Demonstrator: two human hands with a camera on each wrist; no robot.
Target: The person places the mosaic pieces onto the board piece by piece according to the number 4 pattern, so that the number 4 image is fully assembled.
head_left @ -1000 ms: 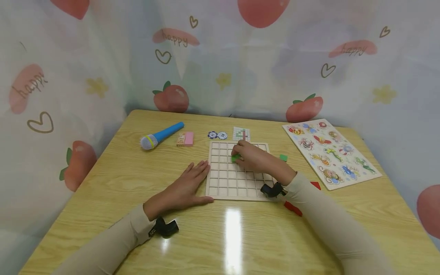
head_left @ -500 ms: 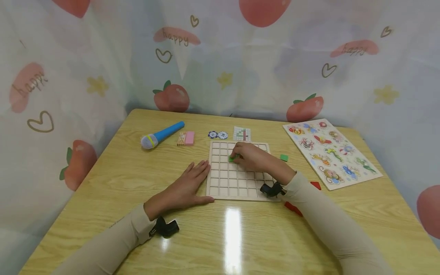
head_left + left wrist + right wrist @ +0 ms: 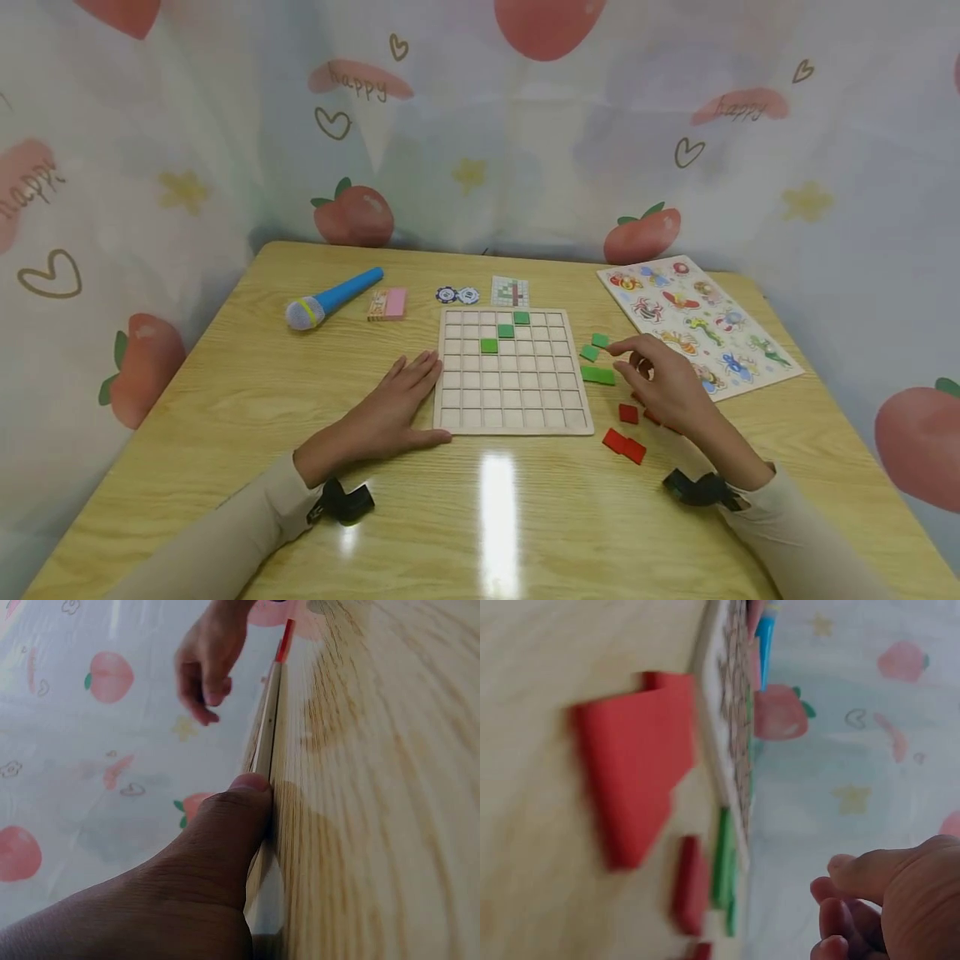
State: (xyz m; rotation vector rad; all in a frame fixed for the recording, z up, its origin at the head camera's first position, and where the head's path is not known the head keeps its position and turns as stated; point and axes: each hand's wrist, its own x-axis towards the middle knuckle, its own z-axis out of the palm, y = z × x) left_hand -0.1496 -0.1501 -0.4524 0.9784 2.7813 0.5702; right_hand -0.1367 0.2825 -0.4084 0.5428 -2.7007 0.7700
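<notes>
A wooden grid board [image 3: 510, 382] lies on the table, with three green tiles [image 3: 506, 332] set in its cells along a diagonal. My left hand [image 3: 386, 408] rests flat on the table at the board's left edge, its thumb [image 3: 244, 799] against the near corner. To the right of the board, my right hand [image 3: 663, 379] hovers with thumb and forefinger apart and nothing between them. Its forefinger tip is close to loose green tiles [image 3: 600, 340]. Nearer to me lie several red tiles [image 3: 628, 413], some partly hidden under the right hand.
Behind the board lie a small patterned grid card [image 3: 510, 292] and two poker chips [image 3: 457, 296]. A pink box [image 3: 387, 304] and a blue toy microphone [image 3: 333, 298] are at the back left. An insect puzzle board [image 3: 701, 321] stretches across the right side, partly behind the right hand.
My right hand has let go of a green tile in the board and moved right to the loose green tiles. The left hand stays at the board's edge. The head view has shifted slightly.
</notes>
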